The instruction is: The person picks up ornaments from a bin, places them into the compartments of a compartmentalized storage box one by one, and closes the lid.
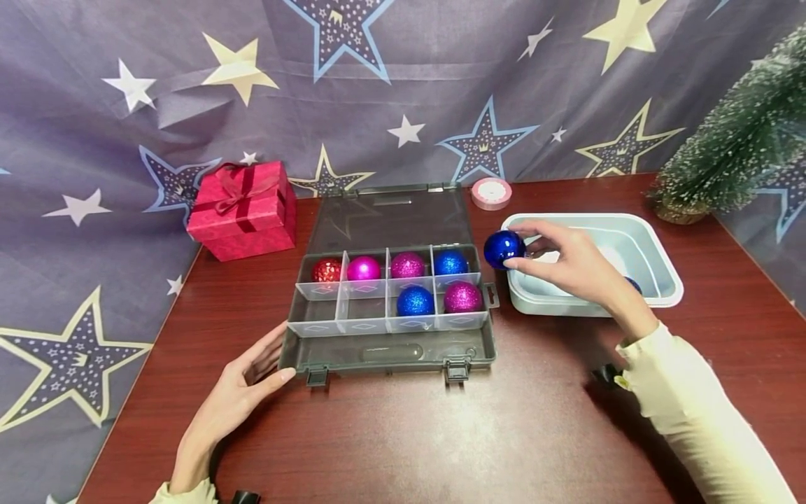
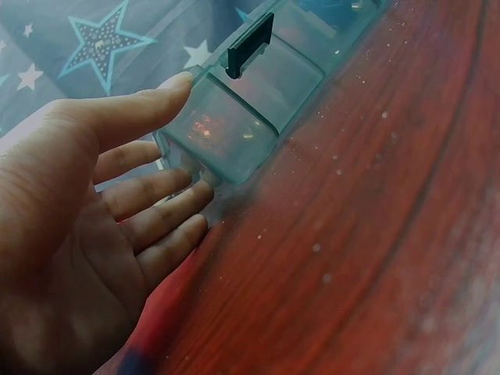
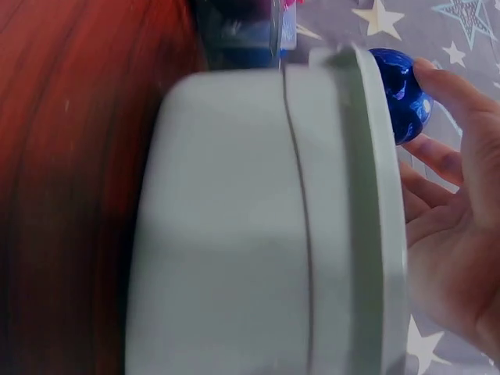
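A shiny dark blue ball ornament (image 1: 504, 248) is pinched between the thumb and fingertips of my right hand (image 1: 576, 266), above the left rim of the pale basin (image 1: 595, 306). The right wrist view shows the same blue ball (image 3: 400, 98) beyond the basin's rim. My left hand (image 1: 236, 392) rests against the left front corner of an open grey divided box (image 1: 378, 353), fingers extended. Its back row holds a red ball (image 1: 327, 270), a pink ball (image 1: 363, 269), a magenta ball (image 1: 407, 267) and a blue ball (image 1: 450, 263). Blue glitter (image 1: 415, 302) and magenta glitter (image 1: 462, 298) balls sit in the front row's right half.
Another blue ball (image 1: 633, 285) shows partly inside the basin, behind my right wrist. A red gift box (image 1: 242, 213) stands back left. Behind the basin's left corner lies a pink ribbon roll (image 1: 491, 194). A small frosted tree (image 1: 737, 136) stands at the back right.
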Tool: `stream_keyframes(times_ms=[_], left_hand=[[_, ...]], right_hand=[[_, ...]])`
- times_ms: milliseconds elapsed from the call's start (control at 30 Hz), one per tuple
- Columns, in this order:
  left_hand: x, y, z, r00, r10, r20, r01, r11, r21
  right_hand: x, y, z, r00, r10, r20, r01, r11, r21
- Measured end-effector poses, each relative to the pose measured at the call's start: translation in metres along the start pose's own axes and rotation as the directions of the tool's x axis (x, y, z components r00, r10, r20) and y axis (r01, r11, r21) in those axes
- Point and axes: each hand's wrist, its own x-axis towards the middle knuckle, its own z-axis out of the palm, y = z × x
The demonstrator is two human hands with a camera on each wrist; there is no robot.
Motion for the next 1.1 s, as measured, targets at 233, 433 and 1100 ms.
stream_keyframes(times_ms=[233, 433, 1100], left_hand=[[0.002, -0.001, 0.001, 1.000, 0.014, 0.009, -0.014, 1.000, -0.007], [0.003, -0.002, 0.000, 1.000, 0.022, 0.009, -0.022, 1.000, -0.005], [0.000, 0.000, 0.000, 1.000, 0.020, 0.000, -0.020, 1.000, 0.007]], right_hand=[[0.010, -0.007, 0.016, 0.996, -0.085, 0.025, 0.084, 0.996, 0.037], [0.019, -0.016, 0.030, 0.990, -0.125, 0.064, 0.120, 0.990, 0.071], [0.050, -0.050, 0.074, 0.960, -0.210, 0.185, 0.180, 0.970, 0.166]])
